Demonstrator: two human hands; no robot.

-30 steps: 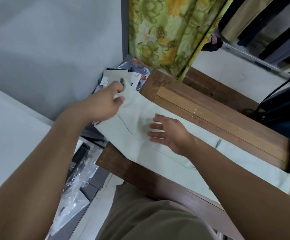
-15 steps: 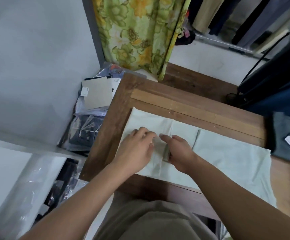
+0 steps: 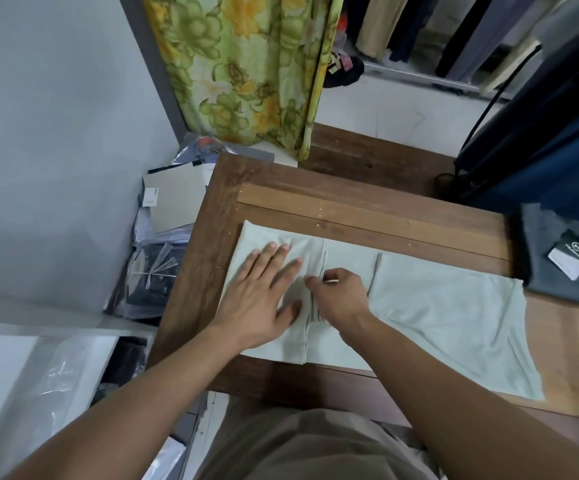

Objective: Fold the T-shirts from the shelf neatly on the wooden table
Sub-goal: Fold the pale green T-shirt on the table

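Note:
A pale green T-shirt lies across the wooden table, its left part folded over into a flat panel. My left hand lies flat on that folded panel with straight, spread fingers pressing the cloth. Just to its right, my right hand has curled fingers on the fold's edge, and they seem to pinch the cloth there. The shirt's right end spreads loosely toward the table's near edge.
A dark grey folded garment with paper tags sits at the table's right side. Bagged clothes and a card lie on the floor left of the table. A floral curtain hangs behind, dark clothes at far right.
My left hand brought the shirt's left end over onto the table and now lies flat on it. My right hand has curled at the fold's edge. The camera view has shifted.

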